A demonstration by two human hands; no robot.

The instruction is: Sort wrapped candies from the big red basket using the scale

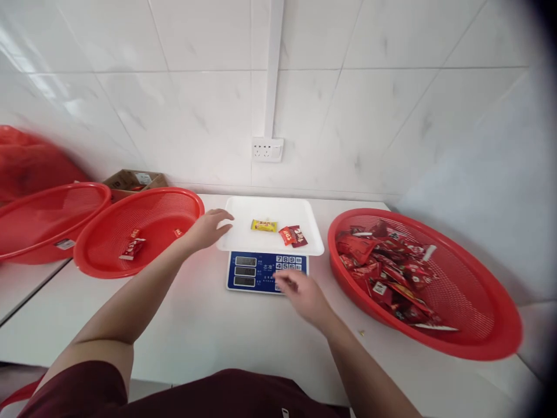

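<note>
A white scale tray [243, 241] holds a yellow packet [263, 225], a bright red packet [286, 235] and a dark red one [299, 235]. My left hand [211, 228] is at the tray's left edge, its thumb and fingers apart with nothing between them. Below the tray is the blue scale panel [268, 277] with three displays and a keypad. Over the right part of this keypad hovers my right hand [303, 295], slightly blurred; its fingers are curled, and whether they hold anything is hidden.
A large red basket [487, 334] of red packets stands at the right. On the left, a red basket [91, 255] holds a few packets, beside another red basket [43, 252]. Behind them are a cardboard box [152, 183] and a red bag [32, 165]. A wall socket [267, 150] sits above.
</note>
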